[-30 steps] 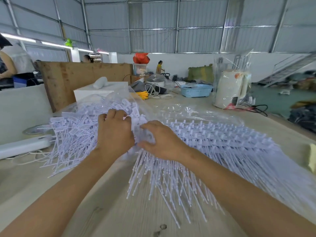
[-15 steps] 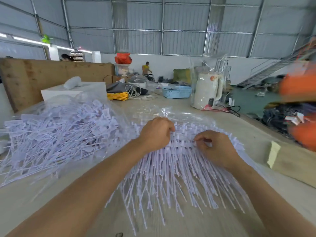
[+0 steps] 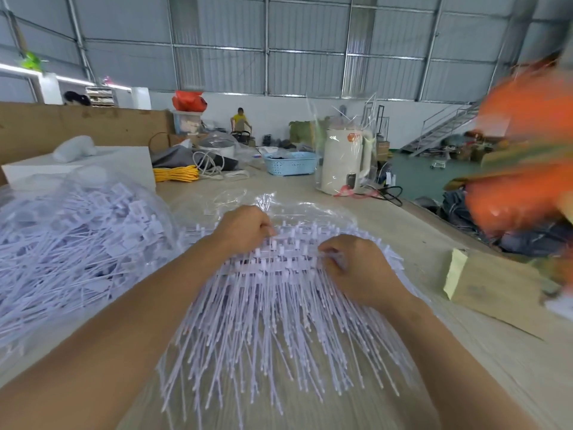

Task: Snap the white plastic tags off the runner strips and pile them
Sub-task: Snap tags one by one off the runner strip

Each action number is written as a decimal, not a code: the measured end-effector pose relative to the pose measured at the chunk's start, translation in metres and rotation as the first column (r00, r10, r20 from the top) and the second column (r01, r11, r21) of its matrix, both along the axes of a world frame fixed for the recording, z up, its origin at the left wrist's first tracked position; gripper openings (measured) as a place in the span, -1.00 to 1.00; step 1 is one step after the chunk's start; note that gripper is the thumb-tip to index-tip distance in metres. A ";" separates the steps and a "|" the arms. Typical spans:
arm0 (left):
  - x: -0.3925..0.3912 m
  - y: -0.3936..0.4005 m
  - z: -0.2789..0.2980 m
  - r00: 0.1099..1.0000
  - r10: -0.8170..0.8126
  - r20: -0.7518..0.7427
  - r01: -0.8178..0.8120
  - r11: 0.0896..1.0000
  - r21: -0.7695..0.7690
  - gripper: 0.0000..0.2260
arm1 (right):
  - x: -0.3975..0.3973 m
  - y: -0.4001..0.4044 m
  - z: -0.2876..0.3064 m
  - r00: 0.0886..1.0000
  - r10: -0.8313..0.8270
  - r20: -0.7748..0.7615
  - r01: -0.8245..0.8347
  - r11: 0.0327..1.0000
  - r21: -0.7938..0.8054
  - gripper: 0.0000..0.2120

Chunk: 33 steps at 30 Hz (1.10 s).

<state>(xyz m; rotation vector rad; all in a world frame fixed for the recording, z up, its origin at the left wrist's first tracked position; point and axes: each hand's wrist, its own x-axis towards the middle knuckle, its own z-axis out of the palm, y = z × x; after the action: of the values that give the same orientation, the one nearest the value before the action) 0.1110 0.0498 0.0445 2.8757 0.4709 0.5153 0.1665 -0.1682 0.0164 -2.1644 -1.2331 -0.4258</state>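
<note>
A stack of white runner strips (image 3: 279, 268) lies on the table in front of me, its long thin tag tails (image 3: 273, 342) fanning toward me. My left hand (image 3: 245, 231) grips the stack's left end with curled fingers. My right hand (image 3: 356, 271) pinches the runner at the right end. A big heap of loose white tags (image 3: 77, 243) lies at the left, partly under clear plastic film.
Clear plastic sheet (image 3: 310, 206) lies behind the strips. A cardboard box (image 3: 490, 287) sits at the right, a white kettle (image 3: 344, 162) and a blue basket (image 3: 290, 162) at the back, and a white box (image 3: 93, 169) at the back left. Blurred orange bundles (image 3: 521, 169) fill the right edge.
Both hands moved from the seam beside the loose heap to the runner stack on the right. My view turned right, and the hands have settled on the stack's two ends.
</note>
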 end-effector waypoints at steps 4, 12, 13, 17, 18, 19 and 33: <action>-0.007 -0.008 0.020 0.992 -0.018 0.129 0.015 1.000 0.026 -0.80 | 0.006 -0.005 0.005 0.989 -0.134 -0.060 0.143 0.972 0.186 -0.76; -0.037 -0.051 0.069 0.889 -0.249 0.386 0.128 0.942 0.312 -0.78 | 0.016 -0.019 0.014 0.920 -0.216 -0.327 0.344 0.844 0.410 -0.49; -0.041 -0.058 0.076 0.867 -0.284 0.410 0.135 0.925 0.356 -0.77 | 0.017 -0.021 0.015 0.917 -0.191 -0.350 0.340 0.833 0.437 -0.47; -0.055 -0.086 0.098 0.770 -0.421 0.479 0.200 0.873 0.445 -0.77 | 0.017 -0.027 0.019 0.912 -0.072 -0.403 0.311 0.762 0.568 -0.57; -0.058 -0.092 0.103 0.746 -0.441 0.499 0.203 0.864 0.460 -0.77 | 0.017 -0.028 0.020 0.908 -0.058 -0.415 0.317 0.742 0.591 -0.58; -0.060 -0.096 0.109 0.723 -0.450 0.524 0.196 0.861 0.469 -0.78 | 0.016 -0.029 0.021 0.904 -0.043 -0.425 0.321 0.725 0.609 -0.59; -0.100 -0.065 0.145 0.762 -0.110 0.638 -0.122 0.944 0.308 -0.77 | 0.020 -0.021 0.008 0.846 -0.086 -0.525 0.240 0.942 0.234 -0.80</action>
<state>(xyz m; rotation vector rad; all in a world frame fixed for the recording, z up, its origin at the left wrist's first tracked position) 0.0114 -0.0155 0.1894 2.7085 0.2841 1.6618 0.1864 -0.1891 0.0241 -1.9527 -0.6445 -0.0762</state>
